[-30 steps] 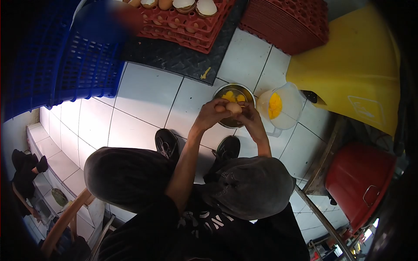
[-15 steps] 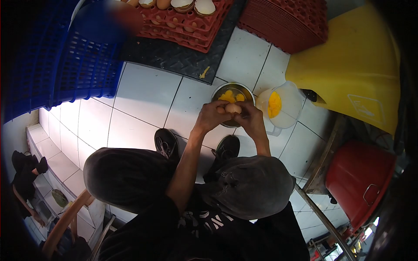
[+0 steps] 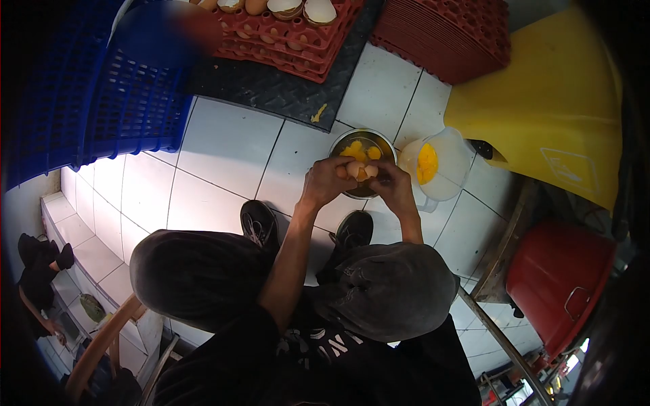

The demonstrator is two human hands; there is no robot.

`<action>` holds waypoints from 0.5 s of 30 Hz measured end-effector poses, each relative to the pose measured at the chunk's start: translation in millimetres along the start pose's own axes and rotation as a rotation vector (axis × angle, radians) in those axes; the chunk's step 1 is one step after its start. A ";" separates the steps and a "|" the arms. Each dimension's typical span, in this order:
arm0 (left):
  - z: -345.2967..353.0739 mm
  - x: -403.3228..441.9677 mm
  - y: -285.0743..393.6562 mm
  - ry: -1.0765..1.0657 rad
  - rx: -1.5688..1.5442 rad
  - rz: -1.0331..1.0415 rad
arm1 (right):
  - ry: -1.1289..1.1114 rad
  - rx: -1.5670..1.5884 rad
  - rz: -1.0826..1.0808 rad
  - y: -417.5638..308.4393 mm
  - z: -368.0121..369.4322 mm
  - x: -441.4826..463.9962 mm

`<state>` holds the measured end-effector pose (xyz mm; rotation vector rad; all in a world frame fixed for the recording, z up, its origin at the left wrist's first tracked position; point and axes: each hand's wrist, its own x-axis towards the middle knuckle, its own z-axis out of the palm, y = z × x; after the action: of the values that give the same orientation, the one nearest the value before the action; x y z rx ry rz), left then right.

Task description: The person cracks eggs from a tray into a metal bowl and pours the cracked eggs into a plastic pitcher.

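A brown egg (image 3: 361,172), its shell parted with yolk showing in the gap, is held between both hands over a metal bowl (image 3: 389,145). My left hand (image 3: 326,181) grips one side of it and also has a second brown egg (image 3: 342,172) at its fingers. On the other side of the cracked egg are the closed fingers of my right hand (image 3: 393,183). Yellow yolks (image 3: 354,150) lie in the bowl. Just right of it stands a translucent pitcher (image 3: 452,166) with yolk inside.
Red egg trays (image 3: 284,51) with eggs and empty shells sit on a black platform (image 3: 250,95). Stacked red trays (image 3: 440,40), a yellow bin (image 3: 542,108) and a red tub (image 3: 558,281) are at right. Blue crates (image 3: 128,101) stand left; another person (image 3: 37,277) is at far left.
The egg between my hands has gone from whole-looking to split, with its halves parted and yolk visible. Both hands remain over the bowl.
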<state>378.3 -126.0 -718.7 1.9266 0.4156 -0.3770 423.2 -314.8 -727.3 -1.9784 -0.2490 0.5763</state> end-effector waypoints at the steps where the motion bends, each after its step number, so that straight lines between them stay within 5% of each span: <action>1: 0.4 -1.3 0.6 0.000 0.000 0.000 | 0.000 0.000 0.000 -1.1 -0.7 -0.2; 9: 6.6 -2.6 -3.3 0.205 0.147 0.164 | 0.249 -0.444 -0.171 3.0 3.7 -2.4; 15: 4.6 -4.9 -2.5 0.328 0.130 0.247 | 0.242 -0.417 -0.119 11.4 7.5 -5.2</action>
<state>372.5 -129.9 -720.2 2.1445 0.3653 0.0782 414.2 -316.3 -738.7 -2.3917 -0.3546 0.2129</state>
